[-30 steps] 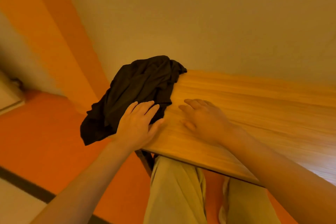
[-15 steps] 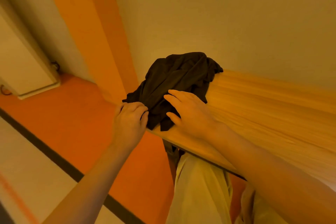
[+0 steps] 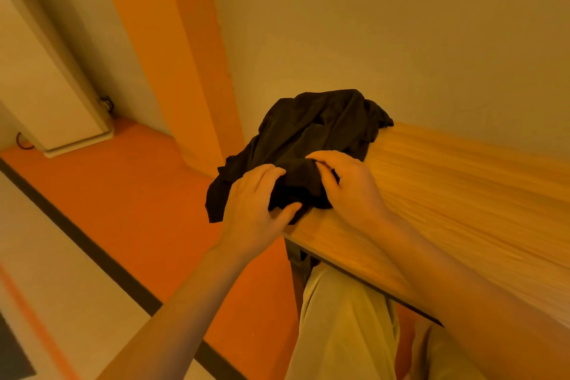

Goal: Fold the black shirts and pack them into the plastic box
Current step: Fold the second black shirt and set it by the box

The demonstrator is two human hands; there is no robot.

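At the near left corner of a wooden table (image 3: 462, 200), a crumpled black shirt (image 3: 311, 136) lies heaped, part of it spilling over the edge and hanging above the orange floor (image 3: 129, 194). A person's left hand (image 3: 256, 203) rests on the near, overhanging part of the heap, fingers curled over the cloth and thumb spread toward the table edge below it; whether the fingertips actually pinch the fabric cannot be made out, since they sink into dark folds. Just to the right of that hand, the right hand (image 3: 351, 191) bunches the shirt's near edge, its fingers bent down into the cloth and gripping a fold; the fingertips are hidden by the fabric. The bulk of the garment rises beyond both hands, so wadded that sleeves, collar and hem cannot be told apart, and whether it is one shirt or several is unclear. Beneath the forearms, the person's legs in pale trousers (image 3: 345, 327) show under the tabletop, cut off by the frame's lower edge. Beyond the left hand, well apart, a white cabinet (image 3: 52, 95) stands against the wall beside an orange column (image 3: 172, 49), its top out of frame. The table's far right runs out of view.
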